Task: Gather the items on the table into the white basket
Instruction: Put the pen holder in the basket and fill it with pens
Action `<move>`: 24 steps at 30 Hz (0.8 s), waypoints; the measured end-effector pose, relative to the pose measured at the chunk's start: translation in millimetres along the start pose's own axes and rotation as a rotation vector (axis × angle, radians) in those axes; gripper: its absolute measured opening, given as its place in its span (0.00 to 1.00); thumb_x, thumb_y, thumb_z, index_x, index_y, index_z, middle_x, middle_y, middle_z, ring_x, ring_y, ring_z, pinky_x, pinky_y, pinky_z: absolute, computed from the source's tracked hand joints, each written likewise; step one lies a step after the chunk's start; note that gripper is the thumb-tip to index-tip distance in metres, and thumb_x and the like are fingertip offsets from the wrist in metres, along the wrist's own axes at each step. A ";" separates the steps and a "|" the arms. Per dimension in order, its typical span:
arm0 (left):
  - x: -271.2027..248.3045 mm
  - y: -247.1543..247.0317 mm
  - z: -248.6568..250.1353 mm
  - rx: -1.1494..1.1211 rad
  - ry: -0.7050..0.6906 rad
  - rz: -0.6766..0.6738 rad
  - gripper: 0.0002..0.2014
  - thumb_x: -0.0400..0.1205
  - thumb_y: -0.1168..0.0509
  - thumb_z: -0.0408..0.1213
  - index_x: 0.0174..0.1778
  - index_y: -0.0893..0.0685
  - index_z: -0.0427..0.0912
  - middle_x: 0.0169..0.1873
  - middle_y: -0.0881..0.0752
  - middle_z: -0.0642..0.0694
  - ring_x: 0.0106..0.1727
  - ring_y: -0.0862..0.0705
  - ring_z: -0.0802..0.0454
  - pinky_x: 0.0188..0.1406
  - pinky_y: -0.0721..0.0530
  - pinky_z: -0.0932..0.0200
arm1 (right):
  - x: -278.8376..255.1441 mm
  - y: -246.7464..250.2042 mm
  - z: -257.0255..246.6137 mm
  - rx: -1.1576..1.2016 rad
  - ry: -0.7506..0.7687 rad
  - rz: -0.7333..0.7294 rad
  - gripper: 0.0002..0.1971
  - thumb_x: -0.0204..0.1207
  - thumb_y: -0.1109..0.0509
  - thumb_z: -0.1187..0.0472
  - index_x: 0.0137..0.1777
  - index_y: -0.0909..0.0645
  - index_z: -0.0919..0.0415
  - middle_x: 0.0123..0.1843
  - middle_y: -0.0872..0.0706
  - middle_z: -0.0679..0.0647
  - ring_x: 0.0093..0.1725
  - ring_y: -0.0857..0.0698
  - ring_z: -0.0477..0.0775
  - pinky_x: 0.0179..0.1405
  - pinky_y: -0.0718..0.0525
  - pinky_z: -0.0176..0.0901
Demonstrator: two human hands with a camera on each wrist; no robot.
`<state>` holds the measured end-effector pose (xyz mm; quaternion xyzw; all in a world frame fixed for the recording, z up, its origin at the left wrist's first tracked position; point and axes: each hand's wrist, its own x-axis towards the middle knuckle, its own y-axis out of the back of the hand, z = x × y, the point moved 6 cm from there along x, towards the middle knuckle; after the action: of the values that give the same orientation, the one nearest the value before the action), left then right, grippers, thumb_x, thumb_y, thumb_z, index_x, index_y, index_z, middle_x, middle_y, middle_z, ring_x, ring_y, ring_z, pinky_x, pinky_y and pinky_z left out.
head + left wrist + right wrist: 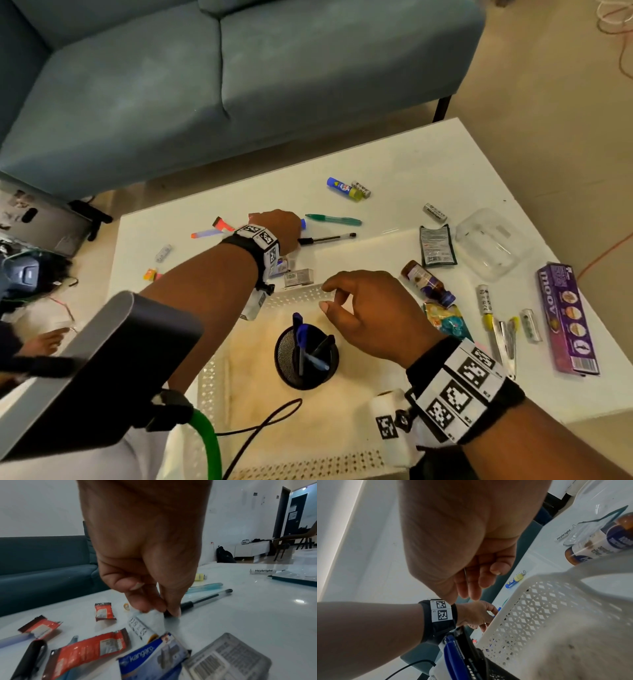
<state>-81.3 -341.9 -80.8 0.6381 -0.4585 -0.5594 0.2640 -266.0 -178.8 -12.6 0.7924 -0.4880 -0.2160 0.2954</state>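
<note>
The left hand (pixel 145 555) reaches across the table (pixel 394 164), fingertips pinching a small white tube (pixel 145 626) lying there. The right hand (pixel 370 315) hovers over the white basket (pixel 294 298), fingers loosely curled, holding nothing.

Your white perforated plastic basket (pixel 298 297) shows a diamond lattice. You have a green pen (pixel 334 219), a purple printed carton (pixel 567 320) and orange-red foil sachets (pixel 85 654) on the glossy white table (pixel 394 164).
</note>
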 end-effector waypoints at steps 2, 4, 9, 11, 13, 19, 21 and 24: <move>0.0 -0.6 0.0 0.054 -0.012 -0.027 0.10 0.83 0.32 0.47 0.50 0.17 0.44 0.44 0.15 0.49 0.45 0.16 0.47 0.46 0.17 0.54 | 1.9 -2.7 1.4 -0.007 -0.014 -0.010 0.18 0.79 0.33 0.40 0.65 0.16 0.43 0.48 0.13 0.40 0.43 0.19 0.39 0.53 0.17 0.45; -2.7 1.1 -0.6 0.078 -0.009 -0.018 0.07 0.85 0.36 0.42 0.51 0.17 0.43 0.42 0.16 0.49 0.42 0.16 0.48 0.40 0.21 0.55 | 2.6 -4.4 3.3 -0.018 -0.027 -0.012 0.17 0.79 0.33 0.40 0.64 0.16 0.43 0.47 0.13 0.39 0.46 0.17 0.41 0.54 0.17 0.45; -18.0 3.3 -5.6 0.069 -0.055 -0.006 0.15 0.82 0.31 0.52 0.54 0.14 0.44 0.44 0.13 0.49 0.43 0.15 0.48 0.43 0.16 0.54 | 3.7 -0.9 3.6 -0.021 -0.062 0.030 0.14 0.78 0.29 0.43 0.60 0.14 0.44 0.44 0.12 0.39 0.36 0.20 0.37 0.50 0.17 0.42; -19.9 -0.6 -6.4 0.107 -0.096 -0.005 0.19 0.79 0.29 0.58 0.57 0.14 0.48 0.50 0.12 0.50 0.49 0.13 0.47 0.49 0.13 0.52 | 4.2 -2.0 1.4 -0.010 -0.071 0.033 0.14 0.78 0.29 0.43 0.60 0.14 0.44 0.44 0.12 0.39 0.37 0.19 0.38 0.51 0.17 0.43; -17.7 -1.9 -4.9 0.113 -0.105 -0.001 0.21 0.78 0.29 0.59 0.61 0.14 0.50 0.55 0.12 0.50 0.54 0.12 0.47 0.55 0.13 0.50 | 2.6 -3.6 -0.4 0.000 -0.066 0.023 0.16 0.77 0.30 0.42 0.60 0.14 0.45 0.44 0.12 0.40 0.44 0.15 0.41 0.54 0.16 0.45; 0.0 -4.3 8.8 0.201 -0.116 -0.087 0.22 0.80 0.31 0.60 0.57 0.13 0.45 0.47 0.13 0.50 0.48 0.14 0.46 0.49 0.14 0.54 | -3.9 -11.0 5.2 -0.028 -0.042 -0.084 0.17 0.77 0.29 0.42 0.63 0.15 0.46 0.48 0.12 0.43 0.52 0.15 0.47 0.57 0.17 0.46; 5.3 -7.7 13.9 0.221 -0.122 -0.093 0.22 0.82 0.33 0.60 0.57 0.15 0.44 0.44 0.16 0.49 0.45 0.16 0.46 0.45 0.18 0.55 | -3.0 -11.5 6.7 -0.024 -0.040 -0.114 0.18 0.78 0.29 0.43 0.65 0.16 0.47 0.50 0.12 0.43 0.54 0.16 0.47 0.56 0.19 0.42; 7.7 -13.4 21.8 0.237 -0.143 -0.132 0.22 0.84 0.35 0.58 0.59 0.15 0.42 0.43 0.18 0.49 0.51 0.14 0.44 0.52 0.15 0.53 | -1.3 -11.4 7.3 -0.002 -0.033 -0.130 0.19 0.79 0.29 0.44 0.67 0.17 0.47 0.52 0.13 0.44 0.54 0.16 0.47 0.55 0.20 0.41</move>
<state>-98.6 -338.9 -101.0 0.6522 -0.4960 -0.5614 0.1162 -263.7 -175.5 -25.6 0.8186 -0.4400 -0.2483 0.2733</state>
